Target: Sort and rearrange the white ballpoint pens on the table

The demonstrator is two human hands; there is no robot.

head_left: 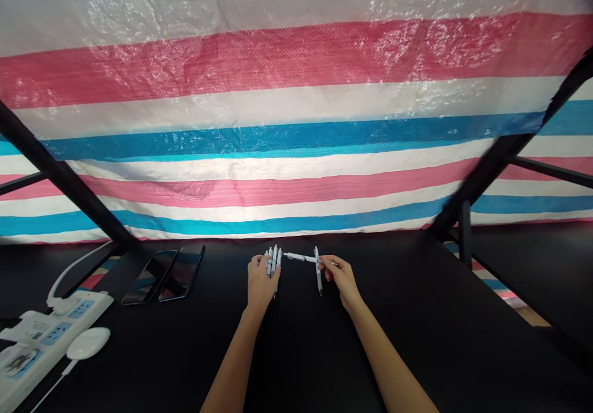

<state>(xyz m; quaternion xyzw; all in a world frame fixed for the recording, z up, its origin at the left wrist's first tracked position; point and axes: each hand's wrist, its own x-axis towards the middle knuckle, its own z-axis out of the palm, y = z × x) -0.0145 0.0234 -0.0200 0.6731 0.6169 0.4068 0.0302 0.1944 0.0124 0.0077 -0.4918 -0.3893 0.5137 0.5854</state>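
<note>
A row of several white pens [275,257] lies side by side on the black table, tips toward me. My left hand [263,280] is closed around the row, with thumb and fingers at its two sides, and it hides part of the pens. One more white pen [301,257] is pinched in the fingertips of my right hand [340,275], held crosswise and pointing left toward the row. Beneath that held pen, a single pen [319,280] with a grey grip lies lengthwise on the table, just left of my right hand.
Two dark phones [151,277] [182,272] lie at the left. Nearer, a white power strip [55,339] has plugs and cables, with a white oval device [89,343] beside it. Black frame bars [78,184] [491,172] slant up at both sides. A striped plastic sheet [278,104] hangs behind the table [296,351].
</note>
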